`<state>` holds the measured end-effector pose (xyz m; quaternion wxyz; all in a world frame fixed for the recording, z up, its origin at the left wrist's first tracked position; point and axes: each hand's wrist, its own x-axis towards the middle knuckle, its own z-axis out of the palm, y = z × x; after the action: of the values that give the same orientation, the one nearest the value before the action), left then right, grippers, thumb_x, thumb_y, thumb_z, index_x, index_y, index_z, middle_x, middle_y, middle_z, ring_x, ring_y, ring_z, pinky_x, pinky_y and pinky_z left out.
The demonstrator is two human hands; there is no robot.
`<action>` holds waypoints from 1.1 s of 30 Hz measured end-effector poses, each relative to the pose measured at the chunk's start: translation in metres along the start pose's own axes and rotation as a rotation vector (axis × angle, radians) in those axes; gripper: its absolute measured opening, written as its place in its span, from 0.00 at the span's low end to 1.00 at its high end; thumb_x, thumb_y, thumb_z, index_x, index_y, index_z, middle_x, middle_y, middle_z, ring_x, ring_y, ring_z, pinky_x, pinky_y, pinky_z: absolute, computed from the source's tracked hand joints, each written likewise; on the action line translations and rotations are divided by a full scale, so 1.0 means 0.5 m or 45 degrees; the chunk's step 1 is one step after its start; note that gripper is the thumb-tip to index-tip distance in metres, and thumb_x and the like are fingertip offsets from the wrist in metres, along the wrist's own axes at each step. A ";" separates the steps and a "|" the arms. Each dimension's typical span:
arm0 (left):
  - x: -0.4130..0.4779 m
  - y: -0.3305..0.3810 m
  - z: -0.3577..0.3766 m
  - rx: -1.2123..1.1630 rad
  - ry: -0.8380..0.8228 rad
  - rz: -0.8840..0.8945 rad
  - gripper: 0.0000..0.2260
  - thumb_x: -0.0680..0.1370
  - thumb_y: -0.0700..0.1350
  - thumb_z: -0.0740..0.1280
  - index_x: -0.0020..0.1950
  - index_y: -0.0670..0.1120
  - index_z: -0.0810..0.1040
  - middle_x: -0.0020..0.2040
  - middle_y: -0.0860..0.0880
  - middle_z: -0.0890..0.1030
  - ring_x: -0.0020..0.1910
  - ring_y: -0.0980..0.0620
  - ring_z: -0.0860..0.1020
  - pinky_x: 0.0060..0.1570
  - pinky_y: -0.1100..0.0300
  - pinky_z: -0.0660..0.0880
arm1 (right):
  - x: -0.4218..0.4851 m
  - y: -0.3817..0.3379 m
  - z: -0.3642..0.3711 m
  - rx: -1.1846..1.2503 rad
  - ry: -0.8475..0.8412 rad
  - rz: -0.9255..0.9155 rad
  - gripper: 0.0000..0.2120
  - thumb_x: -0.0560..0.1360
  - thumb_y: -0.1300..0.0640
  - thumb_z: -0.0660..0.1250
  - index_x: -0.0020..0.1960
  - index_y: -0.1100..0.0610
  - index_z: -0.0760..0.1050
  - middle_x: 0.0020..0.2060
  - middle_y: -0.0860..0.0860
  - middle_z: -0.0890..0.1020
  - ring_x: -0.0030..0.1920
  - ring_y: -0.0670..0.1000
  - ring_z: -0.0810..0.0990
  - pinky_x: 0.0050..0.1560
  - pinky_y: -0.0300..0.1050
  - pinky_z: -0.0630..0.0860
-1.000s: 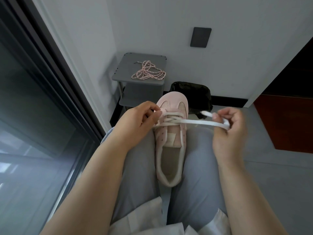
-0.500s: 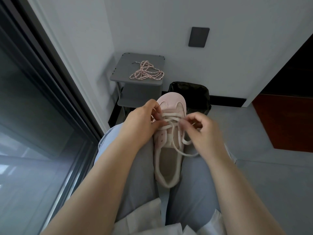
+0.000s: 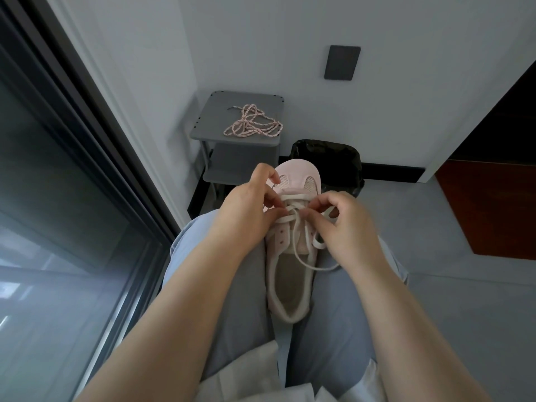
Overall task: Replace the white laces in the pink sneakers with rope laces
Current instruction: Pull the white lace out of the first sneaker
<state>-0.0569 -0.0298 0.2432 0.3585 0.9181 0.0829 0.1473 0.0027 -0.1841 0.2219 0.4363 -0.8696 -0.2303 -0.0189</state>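
Note:
A pink sneaker (image 3: 291, 274) lies between my thighs, toe pointing away from me. Its white lace (image 3: 298, 250) crosses the upper eyelets, and a loose end trails over the shoe's opening to the right. My left hand (image 3: 249, 213) grips the sneaker's left side near the eyelets, thumb and fingers curled over the lace rows. My right hand (image 3: 345, 221) pinches the white lace at the crossing near the shoe's right eyelets. A pink and white rope lace (image 3: 252, 126) lies in a loose tangle on the top shelf of a grey side table (image 3: 208, 123) ahead.
A bin lined with a black bag (image 3: 327, 158) stands just beyond the sneaker's toe, against the white wall. A dark glass door frame (image 3: 95, 158) runs along my left. A red-brown panel (image 3: 490, 207) sits at the right on the grey floor.
My right hand pulled a length of white lace out to the right, then came back to the eyelets and now pinches the lace there. My left hand stayed on the shoe.

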 end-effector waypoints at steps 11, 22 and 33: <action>-0.013 0.007 0.003 -0.066 0.044 0.163 0.16 0.70 0.36 0.69 0.48 0.50 0.64 0.37 0.57 0.75 0.35 0.59 0.69 0.34 0.71 0.65 | 0.001 -0.032 -0.014 0.024 -0.040 -0.116 0.07 0.76 0.54 0.64 0.41 0.53 0.69 0.31 0.43 0.73 0.34 0.43 0.70 0.34 0.31 0.65; 0.004 -0.005 0.007 0.247 -0.035 0.173 0.03 0.73 0.43 0.70 0.45 0.45 0.79 0.44 0.54 0.74 0.47 0.52 0.68 0.46 0.65 0.63 | -0.011 0.001 -0.034 0.086 -0.093 -0.008 0.03 0.73 0.56 0.69 0.41 0.51 0.76 0.39 0.47 0.77 0.35 0.41 0.73 0.37 0.30 0.66; -0.014 0.016 0.008 0.019 0.028 0.244 0.08 0.77 0.38 0.62 0.44 0.46 0.64 0.37 0.54 0.71 0.39 0.55 0.66 0.39 0.63 0.63 | -0.008 -0.022 -0.039 0.336 -0.121 0.055 0.05 0.75 0.59 0.66 0.41 0.51 0.74 0.30 0.42 0.76 0.30 0.39 0.73 0.33 0.30 0.67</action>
<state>-0.0620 -0.0399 0.2446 0.3351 0.9228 -0.0001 0.1903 -0.0021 -0.1949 0.2414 0.5356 -0.8095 -0.2323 0.0622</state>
